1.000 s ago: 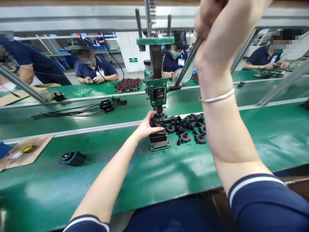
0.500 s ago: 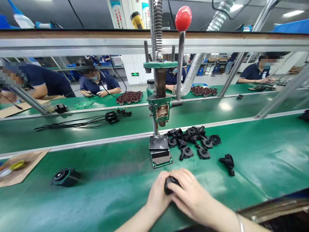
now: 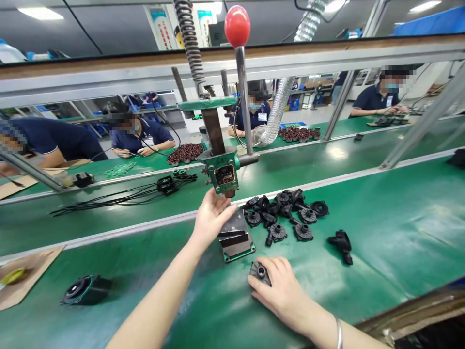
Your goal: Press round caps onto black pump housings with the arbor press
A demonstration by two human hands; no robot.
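My right hand (image 3: 281, 288) has its thumb and fingers closed round the edge of a round black plastic pump cover (image 3: 260, 272), whose central collar faces up, low over the green bench. My left hand (image 3: 212, 215) reaches to the hand press (image 3: 220, 167), just under its green head and above the dark metal block (image 3: 236, 223) on its base. The fingers there are bent upward and the thumb stands apart; contact with the column behind cannot be made out. A pile of similar black covers (image 3: 278, 231) lies right of the press base.
A black motor housing (image 3: 87, 291) lies at the left, near brown cardboard (image 3: 34, 276). One black part (image 3: 341, 246) lies alone at the right. Behind the rail are black cables (image 3: 119, 196) and coil piles (image 3: 185, 152). Co-workers sit across the line. The red-knobbed press lever (image 3: 237, 26) stands upright.
My left hand has let go of the pump cover and moved up and forward to the press. My right hand keeps the cover. The view has shifted and the press appears more slanted.
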